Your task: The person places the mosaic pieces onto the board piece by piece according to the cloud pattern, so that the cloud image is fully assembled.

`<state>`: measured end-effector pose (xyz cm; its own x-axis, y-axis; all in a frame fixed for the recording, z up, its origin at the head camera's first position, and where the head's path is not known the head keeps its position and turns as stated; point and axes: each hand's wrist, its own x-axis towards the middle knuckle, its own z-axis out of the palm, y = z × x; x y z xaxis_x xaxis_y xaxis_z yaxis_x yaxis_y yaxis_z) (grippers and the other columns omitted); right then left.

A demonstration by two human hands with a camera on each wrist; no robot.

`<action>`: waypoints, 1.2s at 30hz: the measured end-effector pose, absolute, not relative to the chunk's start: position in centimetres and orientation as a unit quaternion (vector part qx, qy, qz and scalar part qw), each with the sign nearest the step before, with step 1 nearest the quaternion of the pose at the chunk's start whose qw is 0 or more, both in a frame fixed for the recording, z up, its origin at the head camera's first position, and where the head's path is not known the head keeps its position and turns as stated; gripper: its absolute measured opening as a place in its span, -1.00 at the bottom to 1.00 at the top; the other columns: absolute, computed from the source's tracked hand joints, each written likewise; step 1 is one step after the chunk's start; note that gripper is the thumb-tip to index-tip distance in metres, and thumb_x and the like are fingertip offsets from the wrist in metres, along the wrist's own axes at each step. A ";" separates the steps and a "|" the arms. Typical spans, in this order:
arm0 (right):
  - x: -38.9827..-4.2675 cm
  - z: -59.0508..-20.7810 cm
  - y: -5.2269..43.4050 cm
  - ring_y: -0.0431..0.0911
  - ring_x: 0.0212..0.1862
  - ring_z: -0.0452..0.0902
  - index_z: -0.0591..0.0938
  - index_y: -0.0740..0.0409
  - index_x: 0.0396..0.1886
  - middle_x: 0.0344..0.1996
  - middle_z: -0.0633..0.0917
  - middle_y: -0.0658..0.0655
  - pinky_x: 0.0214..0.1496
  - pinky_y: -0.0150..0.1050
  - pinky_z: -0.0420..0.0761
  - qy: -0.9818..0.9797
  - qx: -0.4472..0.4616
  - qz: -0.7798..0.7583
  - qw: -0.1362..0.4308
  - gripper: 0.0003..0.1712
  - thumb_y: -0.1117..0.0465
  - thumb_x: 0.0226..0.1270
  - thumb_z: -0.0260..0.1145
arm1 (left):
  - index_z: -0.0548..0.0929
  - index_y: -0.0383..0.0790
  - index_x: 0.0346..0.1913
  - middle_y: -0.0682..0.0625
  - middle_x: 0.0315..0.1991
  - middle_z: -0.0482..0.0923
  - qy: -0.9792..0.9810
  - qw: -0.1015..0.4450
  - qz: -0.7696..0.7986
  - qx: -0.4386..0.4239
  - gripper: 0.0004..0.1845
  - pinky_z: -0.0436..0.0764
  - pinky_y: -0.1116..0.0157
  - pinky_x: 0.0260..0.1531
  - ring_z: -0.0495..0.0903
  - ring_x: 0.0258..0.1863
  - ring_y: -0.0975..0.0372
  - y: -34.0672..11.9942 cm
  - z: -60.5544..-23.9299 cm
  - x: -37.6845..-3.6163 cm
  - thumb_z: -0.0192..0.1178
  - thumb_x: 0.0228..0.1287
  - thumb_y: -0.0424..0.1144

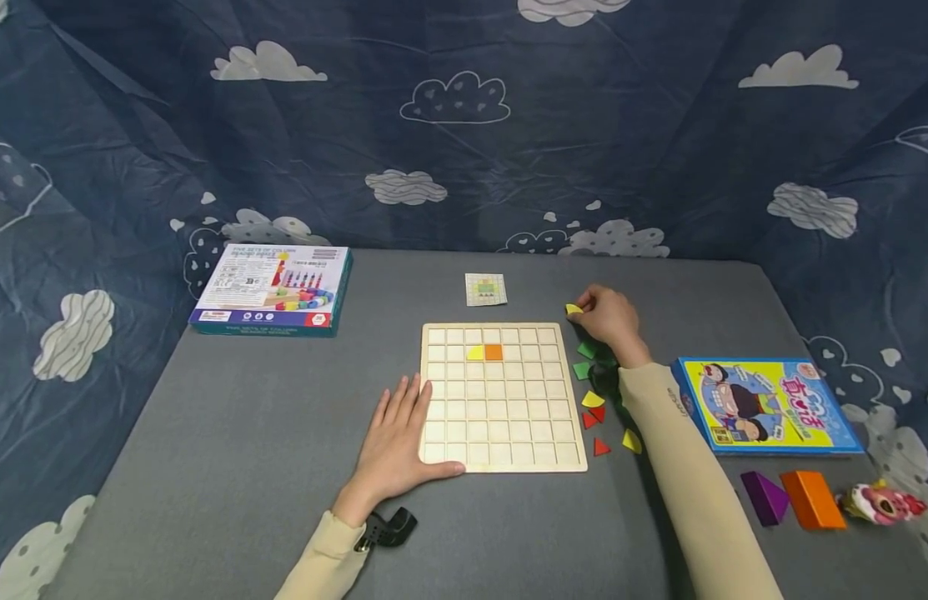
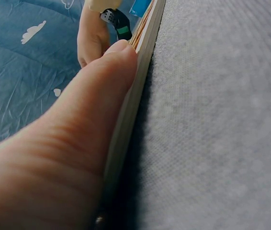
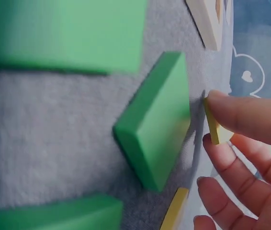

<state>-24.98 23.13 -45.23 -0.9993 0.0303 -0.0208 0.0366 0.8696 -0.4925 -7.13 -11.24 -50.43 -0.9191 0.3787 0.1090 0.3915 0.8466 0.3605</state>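
A wooden grid board [image 1: 514, 409] lies mid-table, with a small yellow piece [image 1: 475, 353] and an orange square [image 1: 494, 352] side by side in its second row. My left hand [image 1: 394, 435] rests spread at the board's lower left corner, fingertips at its left edge and thumb [image 2: 97, 96] along the near edge. Off the far right corner, my right hand [image 1: 612, 321] pinches a small yellow piece [image 3: 212, 123] between thumb and fingers. Below that hand, green pieces [image 1: 581, 371], red triangles [image 1: 601, 447] and more yellow pieces [image 1: 593, 399] lie along the board's right side.
A small pattern card [image 1: 485, 290] lies beyond the board. One boxed set [image 1: 272, 287] sits at the far left, and a blue and yellow box [image 1: 767, 407] is right of my right forearm. Nearer are a purple block [image 1: 765, 498], an orange block [image 1: 813, 500] and a figurine [image 1: 882, 503].
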 end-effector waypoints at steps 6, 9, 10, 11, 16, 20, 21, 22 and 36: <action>-24.7 -45.1 22.8 0.06 -0.43 0.42 0.55 0.20 -0.43 -0.46 0.57 0.17 -0.42 -0.12 0.35 0.961 0.008 -0.278 0.001 -0.77 0.20 0.12 0.44 | -0.08 -0.26 0.50 -0.16 0.50 -0.20 -0.961 0.007 -0.193 -0.199 0.29 -0.32 0.09 0.37 -0.28 0.46 0.07 -11.3 -50.2 -7.2 0.03 -0.10 0.60; -24.4 -45.2 22.7 0.05 -0.44 0.41 0.55 0.20 -0.42 -0.47 0.56 0.17 -0.41 -0.13 0.34 0.960 0.008 -0.280 0.001 -0.77 0.20 0.13 0.44 | -0.07 -0.26 0.50 -0.16 0.50 -0.20 -0.961 0.007 -0.192 -0.197 0.28 -0.31 0.09 0.37 -0.28 0.46 0.06 -11.2 -50.2 -7.1 0.03 -0.10 0.59; -24.3 -45.3 22.7 0.05 -0.44 0.42 0.56 0.20 -0.41 -0.47 0.56 0.16 -0.40 -0.14 0.35 0.959 0.010 -0.282 0.000 -0.78 0.20 0.13 0.44 | -0.07 -0.26 0.50 -0.16 0.50 -0.20 -0.962 0.006 -0.191 -0.196 0.29 -0.31 0.09 0.37 -0.28 0.46 0.06 -11.2 -50.2 -7.0 0.03 -0.11 0.59; -24.2 -45.3 22.6 0.04 -0.43 0.42 0.56 0.21 -0.39 -0.47 0.56 0.16 -0.39 -0.14 0.35 0.958 0.011 -0.287 0.000 -0.78 0.20 0.14 0.43 | -0.08 -0.26 0.50 -0.16 0.50 -0.20 -0.962 0.004 -0.190 -0.196 0.29 -0.31 0.09 0.37 -0.28 0.46 0.07 -11.2 -50.2 -7.0 0.03 -0.11 0.60; -23.6 -45.3 22.6 0.03 -0.41 0.42 0.59 0.26 -0.28 -0.44 0.58 0.15 -0.36 -0.16 0.36 0.948 0.011 -0.318 -0.006 -0.76 0.20 0.18 0.41 | -0.08 -0.26 0.50 -0.16 0.50 -0.20 -0.961 0.007 -0.191 -0.198 0.28 -0.31 0.09 0.37 -0.28 0.46 0.06 -11.2 -50.2 -7.1 0.03 -0.10 0.59; -23.1 -44.9 22.5 0.01 -0.44 0.41 0.61 0.24 -0.28 -0.44 0.58 0.15 -0.41 -0.17 0.37 0.942 -0.003 -0.334 -0.001 -0.77 0.17 0.20 0.40 | -0.07 -0.26 0.50 -0.16 0.50 -0.19 -0.962 0.014 -0.188 -0.199 0.28 -0.30 0.08 0.37 -0.27 0.46 0.05 -11.2 -50.3 -7.1 0.03 -0.10 0.59; -22.9 -44.8 22.4 0.01 -0.45 0.41 0.61 0.24 -0.29 -0.44 0.59 0.15 -0.43 -0.17 0.37 0.942 -0.008 -0.337 0.001 -0.77 0.17 0.20 0.40 | -0.07 -0.26 0.50 -0.16 0.50 -0.19 -0.961 0.013 -0.189 -0.199 0.28 -0.30 0.08 0.37 -0.27 0.46 0.06 -11.2 -50.3 -7.1 0.03 -0.10 0.59; -22.7 -44.7 22.4 0.01 -0.46 0.41 0.61 0.23 -0.31 -0.44 0.59 0.15 -0.45 -0.17 0.38 0.941 -0.013 -0.339 0.002 -0.78 0.16 0.20 0.40 | -0.07 -0.26 0.50 -0.16 0.50 -0.19 -0.962 0.011 -0.189 -0.199 0.29 -0.31 0.09 0.37 -0.27 0.46 0.06 -11.2 -50.3 -7.1 0.03 -0.11 0.60; -20.6 -43.8 20.2 -0.04 -0.59 0.41 0.65 0.21 -0.46 -0.61 0.59 0.07 -0.54 -0.19 0.37 0.928 -0.076 -0.364 -0.022 -0.82 0.24 0.06 0.50 | -0.09 -0.25 0.50 -0.15 0.50 -0.21 -0.963 -0.001 -0.188 -0.195 0.30 -0.33 0.11 0.37 -0.30 0.46 0.08 -11.2 -50.1 -7.1 0.02 -0.12 0.61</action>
